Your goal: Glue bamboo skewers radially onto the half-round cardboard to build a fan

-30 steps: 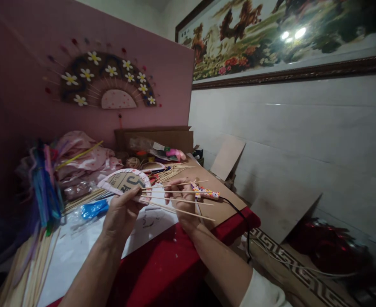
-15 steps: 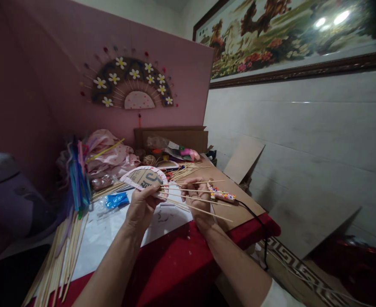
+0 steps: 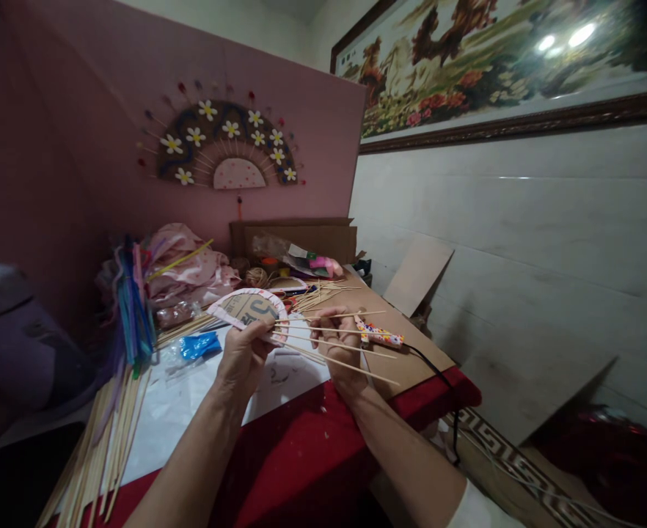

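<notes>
Head view: half-round panel of brown cardboard (image 3: 240,308), dark print on its face, edge wrapped in pale pink-and-white fabric, held up over the tabletop (image 3: 290,455) with its red covering. Left hand (image 3: 243,356) closed on the panel's right end — thumb flat on the near face, remaining fingers bent around below, gap narrow. Most of the panel projects beyond the thumb, up and to the left, curved edge upward.

Several thin, pale wooden sticks (image 3: 363,372) fan out rightward from the panel, just past the left thumb. Their far tips spread apart. Right hand (image 3: 331,352) among these sticks, well within their length; some cross in front of the palm. Fingers curled, only slightly apart; cannot tell which stick, if any, is pinched. Panel lies left of these fingers, a small gap between.

Just beside the right hand: a white tool flecked with bright colours (image 3: 381,335), black cord (image 3: 428,359) trailing off the edge. It lies on a flat brown board (image 3: 411,367). Under the left hand, white paper sheet (image 3: 191,396); on it a bright blue packet (image 3: 199,345) in clear plastic. Far left, a loose bundle of flat pale wooden strips (image 3: 100,440). Behind, a crumpled pink spotted cloth (image 3: 191,257) — heaped beside blue and purple fuzzy stems (image 3: 136,308).
</notes>
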`<state>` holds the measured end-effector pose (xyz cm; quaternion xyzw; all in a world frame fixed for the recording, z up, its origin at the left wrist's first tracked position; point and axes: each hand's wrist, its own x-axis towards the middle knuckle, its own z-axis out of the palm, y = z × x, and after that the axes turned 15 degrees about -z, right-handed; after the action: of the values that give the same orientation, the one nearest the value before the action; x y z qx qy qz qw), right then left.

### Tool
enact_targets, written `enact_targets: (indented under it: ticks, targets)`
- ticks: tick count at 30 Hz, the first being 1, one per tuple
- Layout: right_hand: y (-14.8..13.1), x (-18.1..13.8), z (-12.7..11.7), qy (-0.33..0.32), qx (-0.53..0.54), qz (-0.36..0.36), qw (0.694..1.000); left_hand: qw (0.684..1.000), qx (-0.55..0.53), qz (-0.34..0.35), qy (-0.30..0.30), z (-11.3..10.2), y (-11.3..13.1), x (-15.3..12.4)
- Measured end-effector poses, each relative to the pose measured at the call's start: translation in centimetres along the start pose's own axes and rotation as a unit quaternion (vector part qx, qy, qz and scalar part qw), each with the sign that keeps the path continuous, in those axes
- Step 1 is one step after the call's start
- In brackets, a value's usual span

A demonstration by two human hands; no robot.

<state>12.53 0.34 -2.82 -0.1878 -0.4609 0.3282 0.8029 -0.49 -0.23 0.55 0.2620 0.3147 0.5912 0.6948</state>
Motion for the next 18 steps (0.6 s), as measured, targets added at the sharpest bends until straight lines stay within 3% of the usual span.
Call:
enact_targets:
  ticks: [6, 18]
  targets:
    - [-0.4, -0.1, 0.2, 0.008, -0.01, 0.004, 1.0, 1.0, -0.014, -0.002, 0.013, 0.2, 0.2, 0.0]
    - [-0.4, -0.1, 0.7, -0.005, -0.037, 0.095, 0.995, 0.999, -0.03, 0.004, 0.038, 0.4, 0.6, 0.4]
